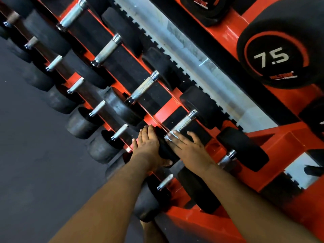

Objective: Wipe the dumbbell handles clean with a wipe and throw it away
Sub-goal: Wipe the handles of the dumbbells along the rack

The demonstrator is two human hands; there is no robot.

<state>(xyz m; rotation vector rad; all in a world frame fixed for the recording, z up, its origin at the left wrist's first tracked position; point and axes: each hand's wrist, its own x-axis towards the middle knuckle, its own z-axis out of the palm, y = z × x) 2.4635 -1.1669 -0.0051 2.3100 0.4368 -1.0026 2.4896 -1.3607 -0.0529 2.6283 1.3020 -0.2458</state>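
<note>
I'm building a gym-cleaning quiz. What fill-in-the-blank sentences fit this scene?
1. The rack is painted ____.
2. The big dumbbell head at upper right reads ____.
3. The right hand lays its fingers on a knurled dumbbell ____.
4. The left hand rests on a ____ dumbbell head.

Answers: red; 7.5; handle; black

Around the knurled handle (182, 122) there is open room only above it, between the two black heads (201, 106) that close off its ends (the near head lies under both hands). Beside it, neighbouring handles (143, 87) leave gaps over the red rack (164, 109).
</note>
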